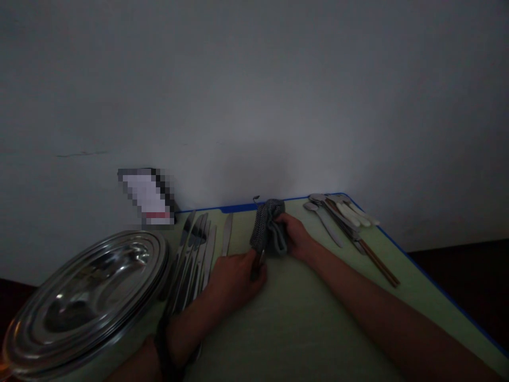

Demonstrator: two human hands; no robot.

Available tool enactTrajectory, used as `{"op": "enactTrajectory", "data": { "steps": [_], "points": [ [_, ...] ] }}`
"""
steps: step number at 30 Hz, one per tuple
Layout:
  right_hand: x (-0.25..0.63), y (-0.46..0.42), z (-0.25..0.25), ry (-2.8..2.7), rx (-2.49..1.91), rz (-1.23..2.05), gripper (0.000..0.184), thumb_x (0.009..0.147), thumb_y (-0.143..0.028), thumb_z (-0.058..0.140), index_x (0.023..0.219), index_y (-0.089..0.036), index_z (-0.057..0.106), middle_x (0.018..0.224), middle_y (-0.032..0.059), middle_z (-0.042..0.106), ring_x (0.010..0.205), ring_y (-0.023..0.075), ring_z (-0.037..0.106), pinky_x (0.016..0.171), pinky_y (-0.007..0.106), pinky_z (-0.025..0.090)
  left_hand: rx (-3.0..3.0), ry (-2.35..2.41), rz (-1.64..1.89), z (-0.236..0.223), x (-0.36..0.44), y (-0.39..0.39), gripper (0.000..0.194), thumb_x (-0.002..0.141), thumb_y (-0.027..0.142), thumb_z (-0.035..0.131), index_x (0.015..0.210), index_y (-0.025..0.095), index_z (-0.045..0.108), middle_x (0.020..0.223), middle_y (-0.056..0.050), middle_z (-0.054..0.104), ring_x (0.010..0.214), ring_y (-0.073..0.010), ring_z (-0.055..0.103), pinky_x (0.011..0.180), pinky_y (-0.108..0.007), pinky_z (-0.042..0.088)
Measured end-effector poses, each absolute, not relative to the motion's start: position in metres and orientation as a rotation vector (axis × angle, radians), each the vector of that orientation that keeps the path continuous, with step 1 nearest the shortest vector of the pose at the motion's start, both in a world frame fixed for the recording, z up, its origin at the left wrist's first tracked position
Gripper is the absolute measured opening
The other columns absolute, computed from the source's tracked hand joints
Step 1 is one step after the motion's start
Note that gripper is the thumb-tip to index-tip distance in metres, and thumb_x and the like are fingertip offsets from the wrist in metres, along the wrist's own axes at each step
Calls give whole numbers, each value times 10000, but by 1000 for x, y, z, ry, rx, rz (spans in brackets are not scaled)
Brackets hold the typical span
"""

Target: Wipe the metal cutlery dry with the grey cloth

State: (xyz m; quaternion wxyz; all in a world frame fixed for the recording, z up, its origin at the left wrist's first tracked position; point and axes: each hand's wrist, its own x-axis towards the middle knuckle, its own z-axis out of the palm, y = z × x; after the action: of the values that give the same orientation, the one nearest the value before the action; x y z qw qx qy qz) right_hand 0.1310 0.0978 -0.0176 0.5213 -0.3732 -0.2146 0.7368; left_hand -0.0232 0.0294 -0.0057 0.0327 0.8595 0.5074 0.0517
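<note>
My right hand (293, 236) is closed on a folded grey cloth (270, 223), held over the middle of the table near its far edge. My left hand (238, 278), with a dark band at the wrist, is closed just below the cloth around a piece of metal cutlery (262, 257). Only a short shiny bit of it shows at my fingers; the cloth and hand hide most of it. A small dark curved tip (256, 199) pokes out above the cloth. I cannot tell what kind of cutlery it is. Left of my left hand lies a single table knife (227, 233).
Several knives (194, 254) lie in a row at left, beside stacked oval metal platters (85, 297). A blurred-out upright device (147, 196) leans at the wall. On the right lie spoons (324, 223), white-handled cutlery (353, 215) and brown-handled pieces (377, 260). The green table (302, 329) meets the wall.
</note>
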Motion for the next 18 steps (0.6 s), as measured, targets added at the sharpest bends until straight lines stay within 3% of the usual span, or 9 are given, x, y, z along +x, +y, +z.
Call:
{"op": "enactTrajectory", "data": {
  "steps": [4, 9, 18],
  "points": [
    [130, 95, -20, -729, -929, 1587, 231, 463, -69, 427, 635, -199, 508, 555, -51, 569, 647, 148, 558, 555, 240, 417, 2660, 1475, 137, -4, -27, 31, 123, 768, 274, 441, 774, 191, 530, 673, -30, 637, 588, -178, 588, 526, -251, 355],
    [128, 94, -21, -802, -878, 1550, 238, 458, -82, 431, 647, -197, 520, 576, -53, 571, 639, 137, 544, 549, 231, 403, 2448, 1494, 359, -4, -30, 31, 102, 784, 255, 403, 748, 195, 477, 579, 19, 551, 500, -135, 525, 477, -227, 304],
    [129, 96, -19, -728, -871, 1645, 179, 527, -113, 482, 674, -199, 536, 582, -51, 587, 657, 139, 573, 609, 246, 443, 2339, 1450, 524, -5, -30, 33, 301, 891, 350, 297, 686, 193, 451, 520, 35, 476, 478, -123, 500, 484, -228, 305]
  ]
}}
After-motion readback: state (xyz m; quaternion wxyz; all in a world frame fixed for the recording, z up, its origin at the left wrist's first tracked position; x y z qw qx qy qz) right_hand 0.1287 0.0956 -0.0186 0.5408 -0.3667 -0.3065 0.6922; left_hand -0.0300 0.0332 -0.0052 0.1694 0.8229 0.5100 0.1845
